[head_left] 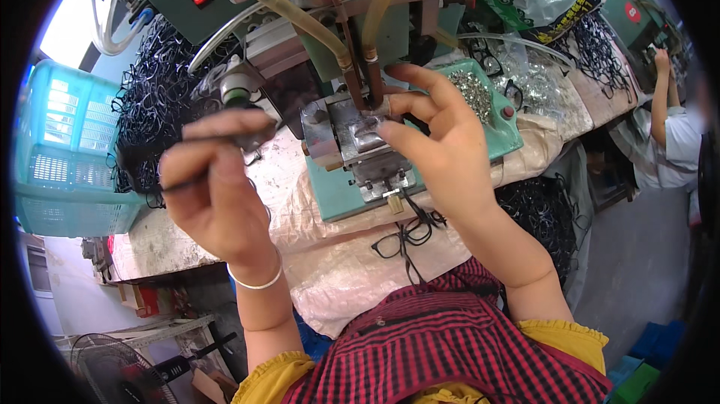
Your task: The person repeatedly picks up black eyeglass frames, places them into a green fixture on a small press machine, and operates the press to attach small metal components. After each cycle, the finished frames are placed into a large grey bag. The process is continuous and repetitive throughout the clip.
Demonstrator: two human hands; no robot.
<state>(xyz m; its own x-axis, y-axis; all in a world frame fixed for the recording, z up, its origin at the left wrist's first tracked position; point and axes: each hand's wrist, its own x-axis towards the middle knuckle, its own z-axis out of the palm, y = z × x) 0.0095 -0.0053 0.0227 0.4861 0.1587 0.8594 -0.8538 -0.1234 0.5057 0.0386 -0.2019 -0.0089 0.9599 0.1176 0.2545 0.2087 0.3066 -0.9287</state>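
My left hand (214,186) is raised left of the machine, its fingers pinched round a black eyeglass frame (142,168) that is smeared by motion. My right hand (442,126) reaches to the metal fixture (367,134) under two copper electrodes (361,85). Its thumb and index finger close in on the top of the fixture, just beside the electrode tips; any small part between them is too small to make out. The other fingers are bent above. The fixture sits on a green base plate (330,198).
A heap of black eyeglass frames (161,74) lies at the left beside a turquoise basket (67,186). Small metal parts (472,96) fill a green tray (506,138) at the right. More glasses (409,235) lie at the table's front edge. Another person (667,134) works far right.
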